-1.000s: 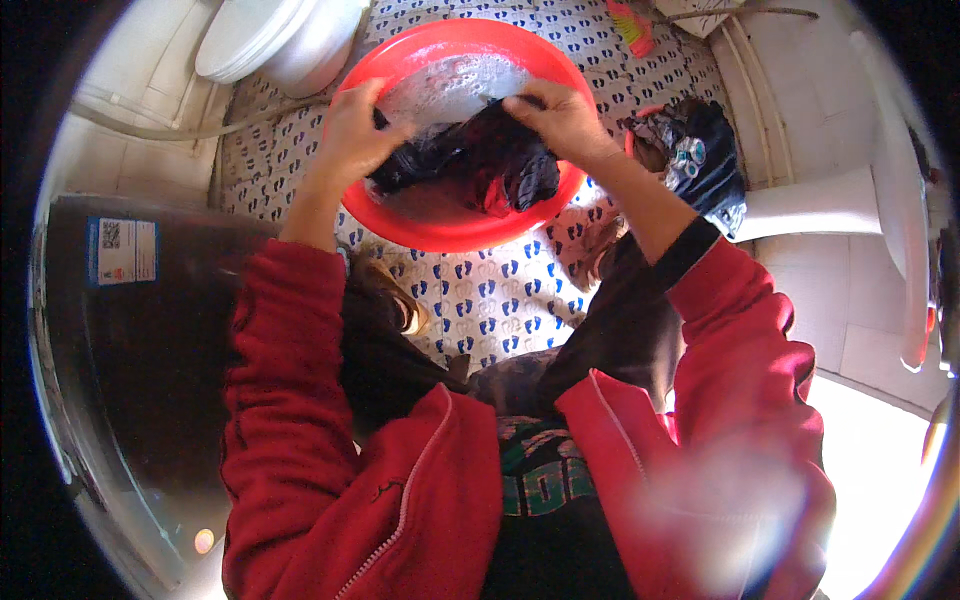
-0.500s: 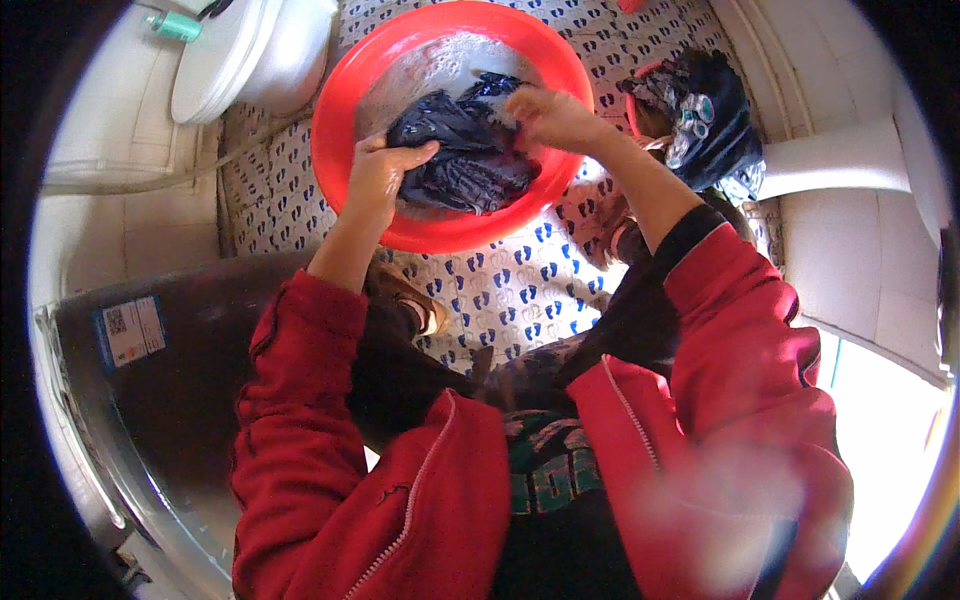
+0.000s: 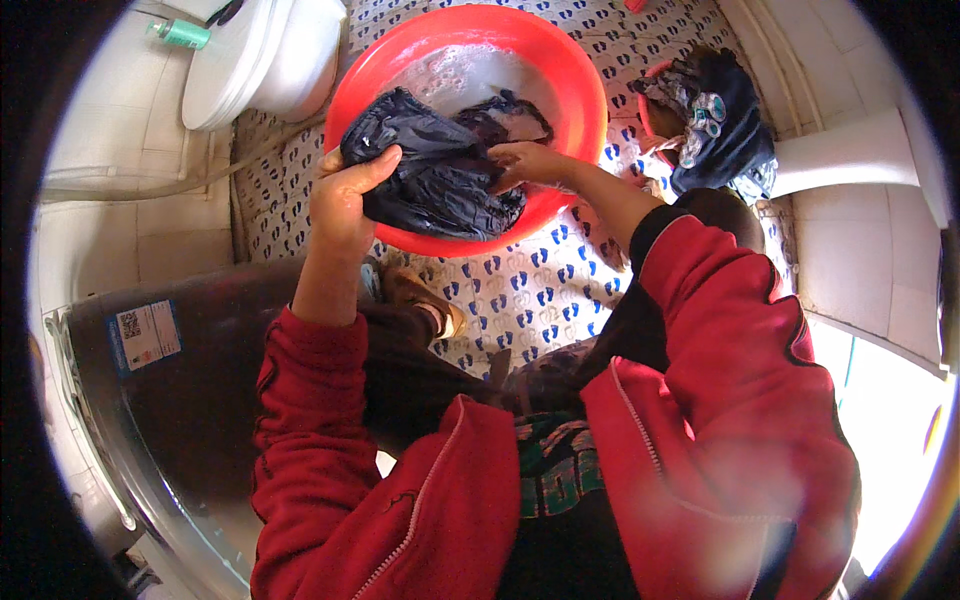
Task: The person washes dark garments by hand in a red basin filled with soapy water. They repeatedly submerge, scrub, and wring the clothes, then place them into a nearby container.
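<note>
At upper centre, grasps black garment (image 3: pixel 435 195), slanting down rightward, by left edge with left hand (image 3: pixel 346 200); touches right side with right hand (image 3: pixel 527 165), cannot tell if clenched.

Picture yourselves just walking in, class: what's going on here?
A person in a red jacket is handling dark cloth over a red basin of sudsy water. The left-hand grip holds the cloth's left side, thumb on top; the right-hand grip is at its right side, its hold unclear. More fabric lies to the right.
</note>
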Available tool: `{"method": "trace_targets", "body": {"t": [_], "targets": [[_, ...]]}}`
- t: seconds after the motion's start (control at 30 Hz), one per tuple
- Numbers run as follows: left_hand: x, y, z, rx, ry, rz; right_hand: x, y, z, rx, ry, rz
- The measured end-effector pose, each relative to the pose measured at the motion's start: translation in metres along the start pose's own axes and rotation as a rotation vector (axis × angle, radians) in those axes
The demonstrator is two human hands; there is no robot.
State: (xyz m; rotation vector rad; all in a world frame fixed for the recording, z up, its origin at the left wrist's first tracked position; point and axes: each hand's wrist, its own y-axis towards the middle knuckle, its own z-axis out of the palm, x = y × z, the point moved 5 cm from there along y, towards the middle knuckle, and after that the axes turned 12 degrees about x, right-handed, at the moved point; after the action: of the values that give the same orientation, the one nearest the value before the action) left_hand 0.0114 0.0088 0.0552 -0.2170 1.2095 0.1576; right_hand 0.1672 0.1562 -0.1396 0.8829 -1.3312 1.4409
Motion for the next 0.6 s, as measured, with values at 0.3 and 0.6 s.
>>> {"method": "trace_targets", "body": {"t": [0.3,0.6], "targets": [[-0.001,-0.01,-0.011,-0.021,-0.032,-0.092,0.004,-0.015,0.019,0.276,0.147,0.393],[0.009,0.003,0.001,0.003,0.044,-0.1,-0.056,0.025,-0.026,-0.347,-0.294,-0.152]]}}
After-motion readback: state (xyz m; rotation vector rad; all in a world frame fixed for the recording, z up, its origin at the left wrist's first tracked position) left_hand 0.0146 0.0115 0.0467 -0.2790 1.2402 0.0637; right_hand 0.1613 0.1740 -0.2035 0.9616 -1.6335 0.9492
